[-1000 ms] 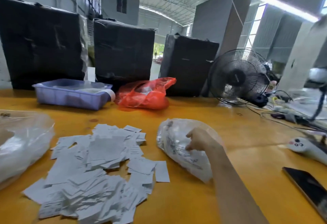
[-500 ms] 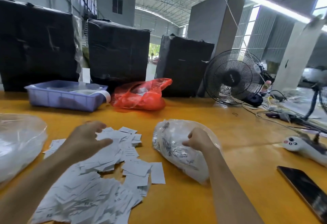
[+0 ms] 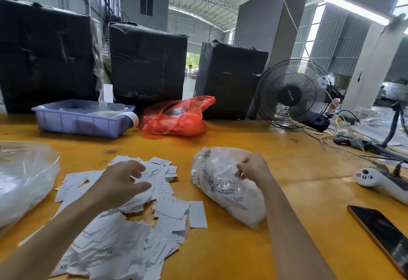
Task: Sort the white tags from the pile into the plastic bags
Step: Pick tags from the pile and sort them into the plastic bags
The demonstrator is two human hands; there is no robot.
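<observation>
since a moment ago the left hand (image 3: 119, 182) has settled lower over the flat white tags (image 3: 123, 231), fingers loosely spread, holding nothing. right hand (image 3: 251, 167) pinches the crinkled plastic bag (image 3: 220, 187) on the glossy yellow bench (image 3: 298, 191), warehouse behind.

- Table (image 3: 220, 257): wood, orange-yellow, smooth, with a slight sheen.
- White tags (image 3: 123, 235): thin matt paper, small printed marks.
- Printed bag (image 3: 220, 187): thin translucent plastic film, crinkled, glossy.
- Clear bag (image 3: 24, 180): transparent plastic, shiny, wrinkled.
- Red bag (image 3: 176, 118): thin glossy plastic, creased.
- Tray (image 3: 77, 123): rigid lavender plastic, ribbed walls, smooth.
- Bales (image 3: 145, 63): wrapped in black film, dull, rumpled.
- Fan (image 3: 291, 94): black wire grille.
- Phone (image 3: 384, 233): dark glass face, highly reflective.
- Controller (image 3: 375, 180): white moulded plastic, smooth.
</observation>
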